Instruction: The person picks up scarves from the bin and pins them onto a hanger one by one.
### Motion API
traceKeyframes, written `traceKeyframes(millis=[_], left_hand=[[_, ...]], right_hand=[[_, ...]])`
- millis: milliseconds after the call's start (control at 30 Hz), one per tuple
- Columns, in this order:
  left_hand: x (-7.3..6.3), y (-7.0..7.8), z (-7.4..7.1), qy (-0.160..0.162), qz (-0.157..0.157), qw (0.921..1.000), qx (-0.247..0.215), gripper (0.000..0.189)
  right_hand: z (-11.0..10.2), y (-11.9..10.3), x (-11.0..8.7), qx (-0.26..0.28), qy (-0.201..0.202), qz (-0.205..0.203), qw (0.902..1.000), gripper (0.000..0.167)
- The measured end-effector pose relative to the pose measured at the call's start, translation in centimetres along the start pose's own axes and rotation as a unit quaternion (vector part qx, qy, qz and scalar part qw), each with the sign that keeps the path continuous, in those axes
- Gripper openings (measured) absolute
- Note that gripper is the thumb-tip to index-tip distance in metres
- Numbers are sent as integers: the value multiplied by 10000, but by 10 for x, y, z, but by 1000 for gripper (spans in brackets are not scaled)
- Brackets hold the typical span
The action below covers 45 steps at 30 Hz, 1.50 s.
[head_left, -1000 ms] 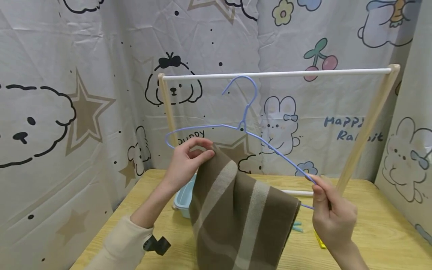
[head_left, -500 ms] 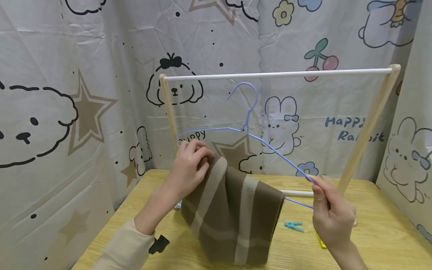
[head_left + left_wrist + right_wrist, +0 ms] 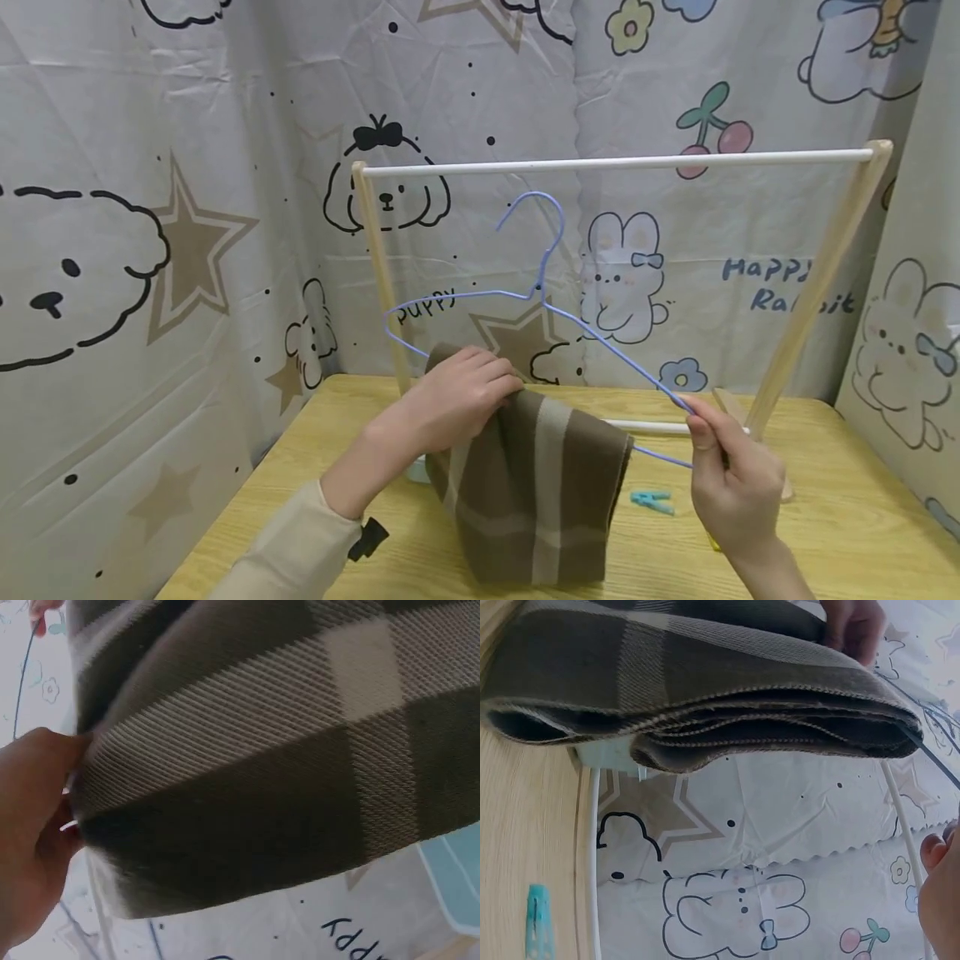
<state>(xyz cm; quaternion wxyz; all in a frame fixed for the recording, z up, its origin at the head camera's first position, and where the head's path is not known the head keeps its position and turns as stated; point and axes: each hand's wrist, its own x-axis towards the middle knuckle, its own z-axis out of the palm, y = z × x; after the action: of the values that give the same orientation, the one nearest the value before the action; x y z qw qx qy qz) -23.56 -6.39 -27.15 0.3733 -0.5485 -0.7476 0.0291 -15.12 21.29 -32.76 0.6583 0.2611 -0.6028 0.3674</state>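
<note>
A folded brown plaid scarf (image 3: 517,517) with pale stripes hangs over the lower bar of a thin blue clothes hanger (image 3: 542,287). My left hand (image 3: 461,396) grips the scarf's top fold near the hanger's left side; in the left wrist view its thumb (image 3: 45,754) lies against the fabric. With thumb and fingers, my right hand (image 3: 738,479) pinches the hanger's right end. The right wrist view shows the scarf's stacked layers (image 3: 765,724) from the side, with the bar running out of the fold. The hanger's hook points up, apart from any rail.
Behind the hanger stands a wooden rack with a white top rail (image 3: 622,162). A teal clothespin (image 3: 652,501) lies on the wooden table (image 3: 337,533). A light blue container (image 3: 417,469) is mostly hidden behind the scarf. Something yellow (image 3: 714,542) shows beside the right wrist.
My left hand has moved right and down from the scarf's upper corner onto its top fold. The scarf now sits lower over the bar. The hanger has dropped slightly; my right hand keeps its grip.
</note>
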Motion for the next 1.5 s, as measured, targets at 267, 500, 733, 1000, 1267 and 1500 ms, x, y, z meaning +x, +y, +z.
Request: traceKeyframes(millis=[267, 500, 733, 1000, 1267, 1500], left_hand=[[6, -7, 2, 1005, -245, 9942, 294, 12], [19, -3, -1, 641, -342, 9972, -186, 20], [12, -4, -11, -1217, -435, 9857, -1083, 47], [12, 0, -2, -608, 186, 9959, -642, 25], [11, -7, 3, -434, -122, 9954, -849, 28], [-4, -24, -6, -318, -652, 9956, -591, 68]], right_hand=[[10, -8, 1, 47, -316, -455, 9985, 46], [13, -8, 1, -21, 228, -159, 9996, 44], [0, 3, -1, 46, 301, 179, 9994, 38], [0, 4, -1, 315, 279, 119, 9990, 38], [-3, 2, 3, 86, 395, -29, 9992, 42], [-13, 4, 11, 555, 529, 344, 9965, 34]])
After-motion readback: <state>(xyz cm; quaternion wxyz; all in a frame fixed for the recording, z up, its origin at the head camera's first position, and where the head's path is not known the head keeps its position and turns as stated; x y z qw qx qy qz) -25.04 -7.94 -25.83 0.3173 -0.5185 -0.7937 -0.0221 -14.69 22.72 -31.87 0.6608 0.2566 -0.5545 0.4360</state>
